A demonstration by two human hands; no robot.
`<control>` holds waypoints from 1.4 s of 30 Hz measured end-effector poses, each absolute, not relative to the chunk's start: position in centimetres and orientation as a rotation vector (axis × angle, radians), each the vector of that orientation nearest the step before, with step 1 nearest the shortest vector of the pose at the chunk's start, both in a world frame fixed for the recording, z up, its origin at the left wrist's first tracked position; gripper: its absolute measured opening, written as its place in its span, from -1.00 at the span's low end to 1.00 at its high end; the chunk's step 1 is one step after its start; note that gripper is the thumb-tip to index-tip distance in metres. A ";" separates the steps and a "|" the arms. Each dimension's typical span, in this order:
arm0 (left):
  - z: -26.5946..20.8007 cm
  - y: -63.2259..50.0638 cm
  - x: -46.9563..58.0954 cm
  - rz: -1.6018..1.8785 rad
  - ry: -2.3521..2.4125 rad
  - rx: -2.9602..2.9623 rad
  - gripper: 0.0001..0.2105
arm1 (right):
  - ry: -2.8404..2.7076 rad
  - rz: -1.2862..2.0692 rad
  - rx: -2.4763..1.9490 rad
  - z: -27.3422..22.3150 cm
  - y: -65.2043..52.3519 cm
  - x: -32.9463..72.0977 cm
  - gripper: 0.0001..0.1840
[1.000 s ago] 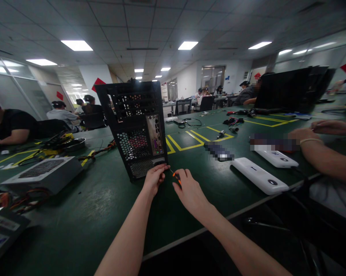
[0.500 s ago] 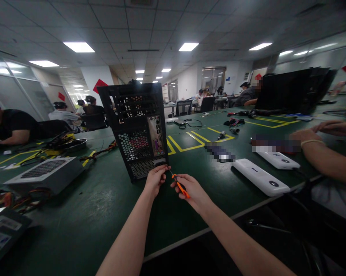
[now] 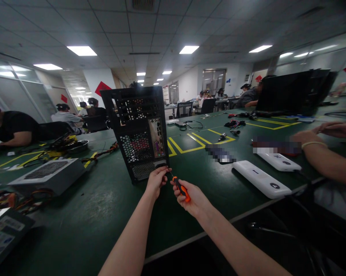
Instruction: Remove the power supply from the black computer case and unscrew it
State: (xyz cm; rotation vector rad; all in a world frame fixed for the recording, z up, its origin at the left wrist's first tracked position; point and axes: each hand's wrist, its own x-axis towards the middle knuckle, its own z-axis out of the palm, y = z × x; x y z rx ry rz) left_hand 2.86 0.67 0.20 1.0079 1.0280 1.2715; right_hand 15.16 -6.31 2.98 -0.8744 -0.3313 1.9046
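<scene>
A black computer case (image 3: 138, 122) stands upright on the green table (image 3: 104, 207), its rear panel with vent holes and a metal port plate facing me. My right hand (image 3: 191, 195) grips an orange and black screwdriver (image 3: 182, 188), its thin shaft pointing up and left to the case's lower right corner. At that corner my left hand (image 3: 158, 179) has its fingers pinched together by the screwdriver's tip. What those fingers hold, if anything, is too small to make out.
A grey power supply unit (image 3: 50, 174) with cables lies to the left, and another (image 3: 6, 237) sits nearer. On the right are two white devices (image 3: 260, 178), a blurred phone (image 3: 220, 153) and another person's hands (image 3: 313, 136). Dark monitors (image 3: 287, 92) stand farther back.
My right hand has turned around the screwdriver, so more of its black and orange handle shows. My left hand stays at the case corner. The view has tilted slightly.
</scene>
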 end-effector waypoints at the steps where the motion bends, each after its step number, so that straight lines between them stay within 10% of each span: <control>1: 0.2 0.7 2.9 1.272 1.030 1.009 -0.79 | -0.324 1.923 -0.857 3.0 -6.4 15.2 -0.76; 42: 0.4 1.0 1.6 1.272 1.120 0.833 -0.79 | -0.275 1.874 -0.862 2.8 -6.7 11.7 -0.90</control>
